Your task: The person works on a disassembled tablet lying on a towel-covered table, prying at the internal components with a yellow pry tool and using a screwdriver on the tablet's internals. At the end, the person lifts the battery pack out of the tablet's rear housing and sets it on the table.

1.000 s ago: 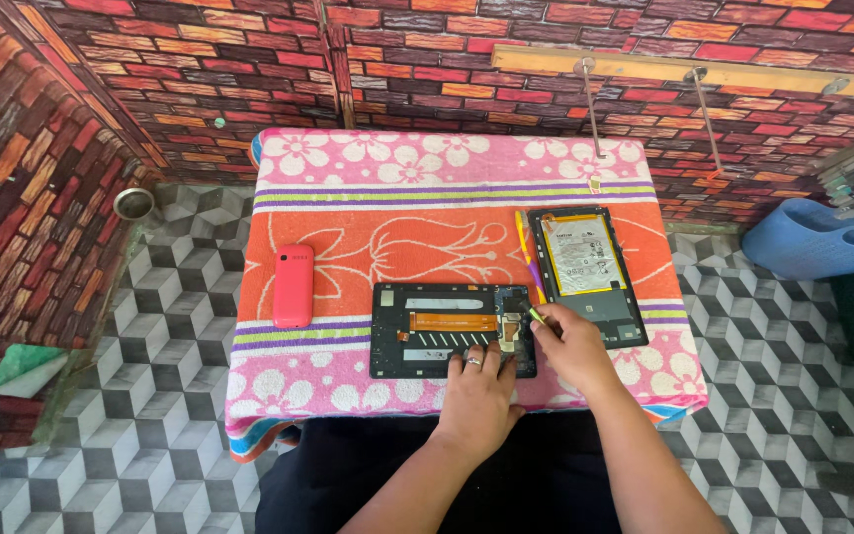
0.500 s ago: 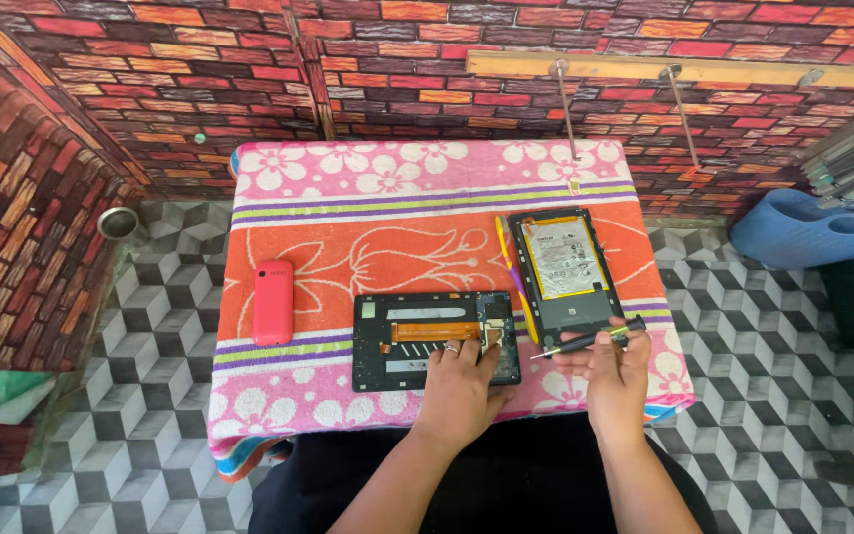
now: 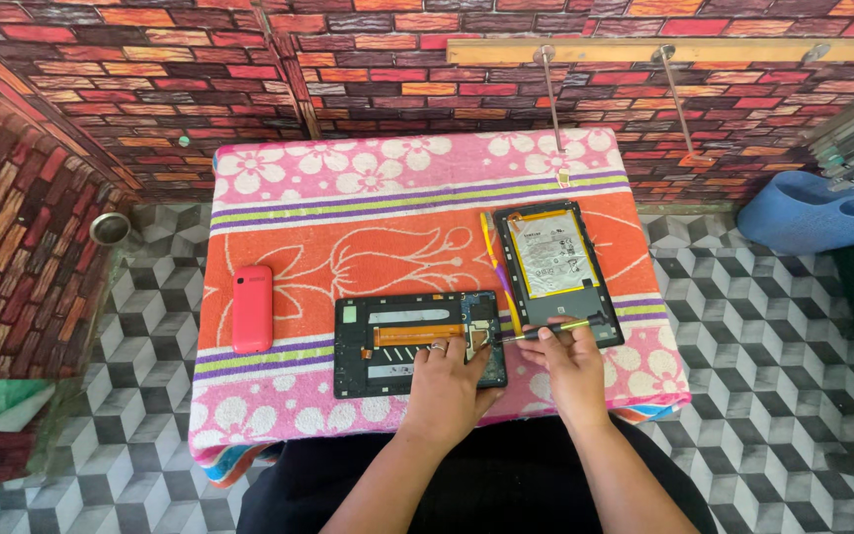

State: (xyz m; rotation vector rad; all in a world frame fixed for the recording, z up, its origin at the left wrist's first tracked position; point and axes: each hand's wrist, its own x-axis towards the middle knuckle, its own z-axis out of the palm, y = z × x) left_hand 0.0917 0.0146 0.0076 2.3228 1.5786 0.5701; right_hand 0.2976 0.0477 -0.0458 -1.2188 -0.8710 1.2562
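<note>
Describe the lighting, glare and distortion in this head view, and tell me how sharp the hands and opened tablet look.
Head view: bright, even daylight with soft shadows; mild sheen on the silver battery; wide-angle bending curves the wooden rail and the brick walls; the left hand, right hand and the opened tablet are fairly sharp, though the thin tool is too small for detail.

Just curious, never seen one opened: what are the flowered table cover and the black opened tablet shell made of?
Flowered pink-and-orange table cover: looks like terry towel cloth, matte, draping softly over the edges. Black opened tablet shell: likely plastic or metal, matte; unclear which.
</note>
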